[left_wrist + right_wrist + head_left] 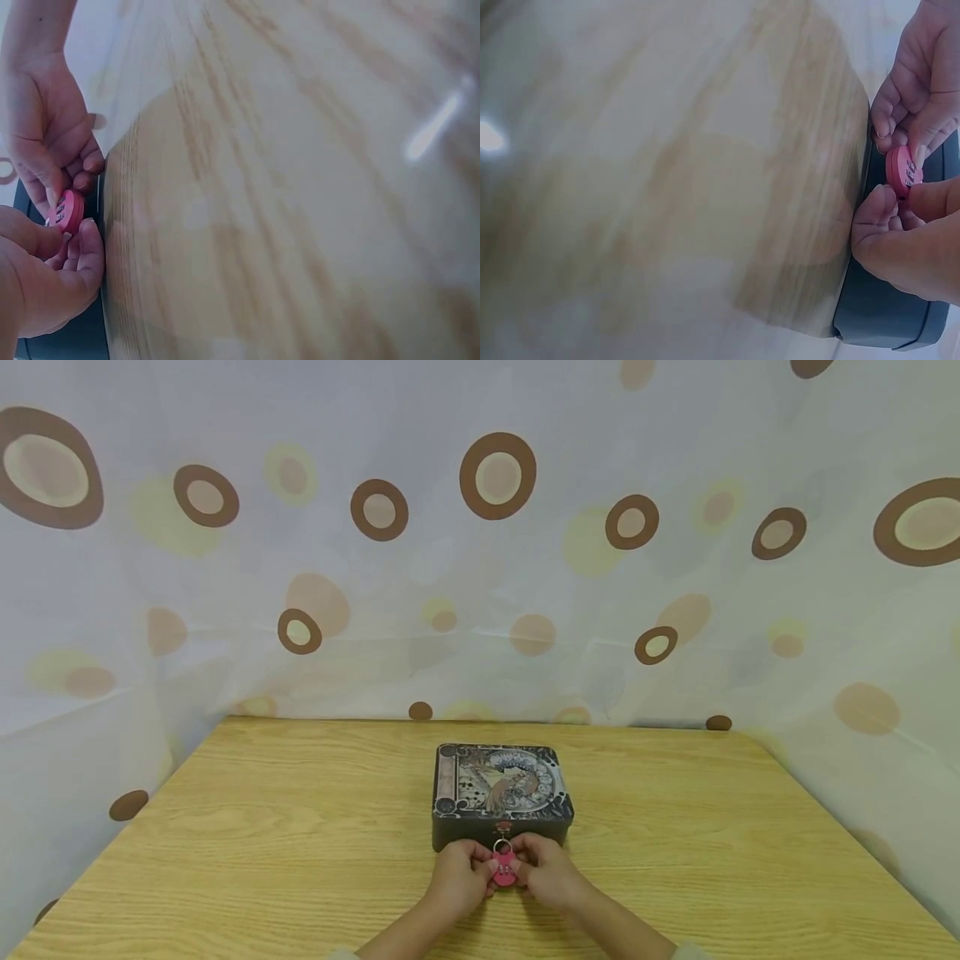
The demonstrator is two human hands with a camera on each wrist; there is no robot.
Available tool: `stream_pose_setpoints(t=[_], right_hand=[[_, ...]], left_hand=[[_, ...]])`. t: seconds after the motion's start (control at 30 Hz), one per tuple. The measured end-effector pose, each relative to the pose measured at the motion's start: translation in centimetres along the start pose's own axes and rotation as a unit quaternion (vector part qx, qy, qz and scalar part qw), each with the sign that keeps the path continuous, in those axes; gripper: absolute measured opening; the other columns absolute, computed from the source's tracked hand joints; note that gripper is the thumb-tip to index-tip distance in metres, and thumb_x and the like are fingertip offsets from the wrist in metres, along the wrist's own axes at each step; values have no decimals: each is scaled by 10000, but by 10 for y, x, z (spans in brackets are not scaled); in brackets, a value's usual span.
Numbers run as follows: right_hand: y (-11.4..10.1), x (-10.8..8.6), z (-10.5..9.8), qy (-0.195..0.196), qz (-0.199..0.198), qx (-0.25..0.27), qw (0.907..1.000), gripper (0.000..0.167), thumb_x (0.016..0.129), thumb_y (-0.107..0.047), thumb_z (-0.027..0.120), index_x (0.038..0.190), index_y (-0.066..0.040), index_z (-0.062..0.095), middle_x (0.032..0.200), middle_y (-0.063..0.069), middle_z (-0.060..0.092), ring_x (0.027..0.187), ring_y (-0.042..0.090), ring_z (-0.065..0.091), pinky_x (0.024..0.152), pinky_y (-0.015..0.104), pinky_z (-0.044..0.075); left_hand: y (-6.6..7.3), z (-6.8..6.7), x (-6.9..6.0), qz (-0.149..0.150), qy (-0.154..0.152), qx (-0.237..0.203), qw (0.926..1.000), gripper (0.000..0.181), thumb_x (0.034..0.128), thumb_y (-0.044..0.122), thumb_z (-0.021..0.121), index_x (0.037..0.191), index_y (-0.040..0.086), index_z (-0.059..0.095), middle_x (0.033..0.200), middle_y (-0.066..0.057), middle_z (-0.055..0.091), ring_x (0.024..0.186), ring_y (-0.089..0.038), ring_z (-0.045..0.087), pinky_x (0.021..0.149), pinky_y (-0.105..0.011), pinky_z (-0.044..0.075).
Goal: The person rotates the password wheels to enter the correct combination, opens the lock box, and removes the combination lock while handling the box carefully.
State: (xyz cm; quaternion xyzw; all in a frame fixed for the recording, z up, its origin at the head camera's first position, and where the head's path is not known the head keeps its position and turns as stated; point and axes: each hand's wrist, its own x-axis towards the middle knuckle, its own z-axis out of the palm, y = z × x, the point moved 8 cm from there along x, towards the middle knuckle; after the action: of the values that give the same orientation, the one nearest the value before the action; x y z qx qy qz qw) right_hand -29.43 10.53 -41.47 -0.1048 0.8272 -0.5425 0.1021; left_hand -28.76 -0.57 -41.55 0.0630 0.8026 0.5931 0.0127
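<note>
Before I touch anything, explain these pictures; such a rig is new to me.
There is no machine: a person works bare-handed. The wide picture comes from a head-worn camera; the two sideways close views, from cameras on each wrist. On the wooden table sits a dark, decorated box. At its front, the left grip and right grip, the person's own hands, hold a pink padlock between them. Whether its shackle passes through the clasp I cannot tell.
</note>
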Motion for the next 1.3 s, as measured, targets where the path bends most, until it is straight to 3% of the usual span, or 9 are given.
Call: stream_pose_setpoints(t=[0.3,0.67,1.03,1.3], right_hand=[[2,3,1,-41,-66,-15,10000,162,901,36,469,1005,147,527,736,53,529,614,115,467,517,242,452],[1,-1,-1,-13,150,-99,9998,199,902,1,491,1021,146,557,775,68,586,656,106,513,555,266,503],[2,0,-1,-203,98,-1,9997,232,866,21,538,1046,168,549,831,99,594,695,92,523,577,271,522],[2,0,-1,-187,26,41,9998,207,863,32,540,1028,157,546,800,77,591,683,90,514,557,245,500]], left_hand=[[2,0,1,157,65,23,9999,74,847,-62,576,781,-96,577,625,-94,583,535,-91,558,475,-217,520],[-2,-1,1,-151,-43,13,9999,79,866,-44,569,812,-96,591,640,-88,588,541,-80,556,502,-235,535],[1,0,0,128,-27,1,9999,90,853,-54,578,780,-106,589,605,-89,583,496,-65,529,461,-207,507],[1,1,0,44,-27,-29,10000,84,855,-54,576,784,-98,586,607,-86,586,506,-63,533,471,-217,515]])
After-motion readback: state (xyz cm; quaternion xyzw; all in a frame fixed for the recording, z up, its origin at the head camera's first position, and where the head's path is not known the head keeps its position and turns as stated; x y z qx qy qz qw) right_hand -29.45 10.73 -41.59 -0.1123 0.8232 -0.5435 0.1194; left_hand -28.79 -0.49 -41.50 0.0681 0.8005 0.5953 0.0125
